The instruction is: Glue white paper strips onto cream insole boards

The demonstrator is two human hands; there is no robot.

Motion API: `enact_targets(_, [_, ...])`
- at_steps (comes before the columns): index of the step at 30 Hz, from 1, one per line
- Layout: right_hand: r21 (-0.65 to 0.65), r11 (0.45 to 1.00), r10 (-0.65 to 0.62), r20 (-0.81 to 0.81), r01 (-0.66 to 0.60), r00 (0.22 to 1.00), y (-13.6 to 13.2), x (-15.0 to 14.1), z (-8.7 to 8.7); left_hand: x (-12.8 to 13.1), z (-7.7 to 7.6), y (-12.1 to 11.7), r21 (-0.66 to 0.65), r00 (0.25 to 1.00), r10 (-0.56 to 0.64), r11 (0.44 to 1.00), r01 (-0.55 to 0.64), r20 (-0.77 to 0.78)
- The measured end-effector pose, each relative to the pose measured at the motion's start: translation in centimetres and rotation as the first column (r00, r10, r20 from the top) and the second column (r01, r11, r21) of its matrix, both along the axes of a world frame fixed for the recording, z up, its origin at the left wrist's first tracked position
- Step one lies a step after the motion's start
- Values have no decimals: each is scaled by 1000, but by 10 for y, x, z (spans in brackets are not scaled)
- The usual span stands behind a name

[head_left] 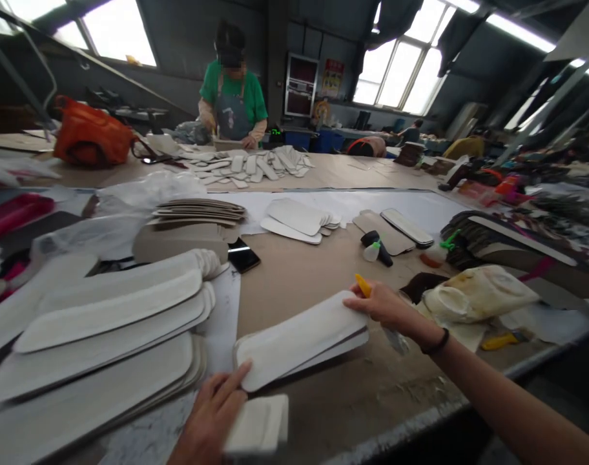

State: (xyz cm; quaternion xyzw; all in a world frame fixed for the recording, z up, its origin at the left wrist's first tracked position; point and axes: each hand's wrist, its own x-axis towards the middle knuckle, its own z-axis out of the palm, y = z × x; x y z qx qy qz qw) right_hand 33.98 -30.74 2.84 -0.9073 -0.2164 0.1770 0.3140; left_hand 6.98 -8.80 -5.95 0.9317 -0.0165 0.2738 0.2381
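My right hand (384, 305) grips the far end of a long white insole-shaped pad (294, 339) lying on the cardboard-covered table, with a yellow-handled tool (363, 285) tucked in the same hand. A second grey-edged piece lies just under the pad. My left hand (212, 413) rests at the pad's near end, index finger stretched onto it. Right beside that hand lies a small stack of short white pieces (258, 423).
Stacks of long white pads (105, 329) fill the left. A phone (243, 256), grey soles (197, 213), small bottles (372, 248) and a stained glue jug (473, 294) lie around. A person in a green shirt (234, 97) works at the far table edge.
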Motion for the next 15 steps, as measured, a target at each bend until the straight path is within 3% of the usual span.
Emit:
enact_targets(2, [22,999,43,-101,-41,994,0,-2,2,-5,11,0,-304,998,-8,952,-11,-58])
enact_targets(3, [48,997,70,-157,-63,985,0,-4,3,-7,17,0,-472,994,27,879,-74,-107])
enact_targets(4, [80,994,95,-205,-80,974,-1,-5,5,-9,23,0,-634,980,96,751,-186,-174])
enact_targets(5, [110,990,117,-248,-92,962,-2,-7,6,-10,28,0,-764,947,190,560,-321,-259])
enact_targets(6, [134,986,136,-286,-101,949,-2,-10,8,-11,33,0,-844,898,273,327,-425,-346])
enact_targets(7, [151,983,147,-314,-103,938,-3,-12,10,-12,38,1,-881,851,332,103,-461,-407])
enact_targets(8, [162,981,152,-335,-102,930,-3,-16,13,-12,41,1,-896,826,364,-65,-438,-430])
enact_targets(9, [168,981,153,-351,-98,924,-2,-19,16,-12,44,2,-906,831,360,-169,-388,-423])
enact_targets(10, [171,981,150,-363,-93,920,-1,-23,19,-13,46,3,-915,854,337,-229,-333,-395])
enact_targets(12, [178,980,152,-384,-89,911,2,-32,25,-15,49,4,-922,910,250,-292,-253,-329])
enact_targets(15, [195,976,172,-406,-99,897,6,-43,27,-21,49,0,-900,929,121,-318,-297,-350])
